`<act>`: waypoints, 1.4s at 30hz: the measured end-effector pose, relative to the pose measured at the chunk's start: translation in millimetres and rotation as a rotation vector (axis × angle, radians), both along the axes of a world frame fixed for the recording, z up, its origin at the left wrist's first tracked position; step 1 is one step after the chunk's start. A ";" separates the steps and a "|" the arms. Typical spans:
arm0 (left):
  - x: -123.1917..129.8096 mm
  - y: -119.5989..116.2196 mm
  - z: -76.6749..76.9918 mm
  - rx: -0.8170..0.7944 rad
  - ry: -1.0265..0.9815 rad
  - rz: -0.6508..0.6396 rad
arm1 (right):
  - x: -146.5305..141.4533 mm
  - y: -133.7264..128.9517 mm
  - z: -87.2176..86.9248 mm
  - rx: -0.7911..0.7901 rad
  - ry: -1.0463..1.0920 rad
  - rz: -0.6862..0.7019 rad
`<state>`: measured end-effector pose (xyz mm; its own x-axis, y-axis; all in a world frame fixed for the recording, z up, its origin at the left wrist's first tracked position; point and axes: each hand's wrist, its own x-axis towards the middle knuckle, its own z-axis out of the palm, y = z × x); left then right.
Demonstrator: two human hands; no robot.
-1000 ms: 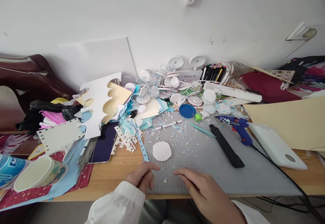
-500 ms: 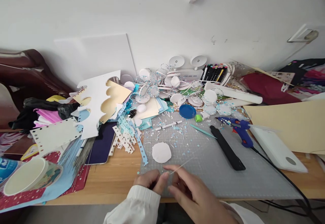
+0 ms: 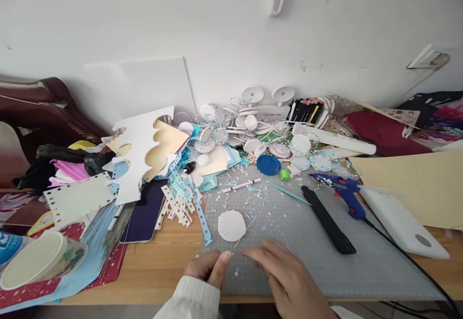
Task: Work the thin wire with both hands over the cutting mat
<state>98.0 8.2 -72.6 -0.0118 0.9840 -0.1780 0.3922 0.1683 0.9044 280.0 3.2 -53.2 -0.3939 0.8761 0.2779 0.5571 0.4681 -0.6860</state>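
My left hand [image 3: 208, 265] is at the mat's front edge, thumb pressed on curled fingers. A thin pale strand [image 3: 246, 230] slants up and right from near the thumb tip; the pinched end is not clearly visible. My right hand [image 3: 280, 273] is beside it, palm down, index finger stretched toward the left thumb, with nothing visible in it. Just beyond both hands lies a white, roughly round disc [image 3: 232, 226] with an uneven edge, flat on the grey cutting mat [image 3: 289, 242]. Neither hand touches the disc.
A blue glue gun [image 3: 340, 188], a black long-handled tool [image 3: 327, 220] and teal tweezers [image 3: 291, 194] lie on the right. A white pen [image 3: 241, 186] and paper scraps are behind the disc. White discs and cut paper crowd the back; a paper cup [image 3: 39, 258] stands left.
My hands have moved apart, the right one shifting right and its fingers straightening. The strand now points more steeply away, beside the disc. The whole view has shifted slightly.
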 end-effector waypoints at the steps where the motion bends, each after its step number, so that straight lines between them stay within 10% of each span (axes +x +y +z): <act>1: 1.7 -0.9 -3.7 0.002 0.003 -0.018 | -2.1 -0.9 2.1 -0.023 0.025 -0.010; 24: 6.0 -1.3 18.4 -0.247 -0.054 -0.236 | -14.6 -1.8 23.2 -0.529 0.299 -0.107; 42: 6.2 3.6 16.8 -0.071 -0.257 -0.098 | -24.8 -1.5 13.8 -0.599 0.453 -0.209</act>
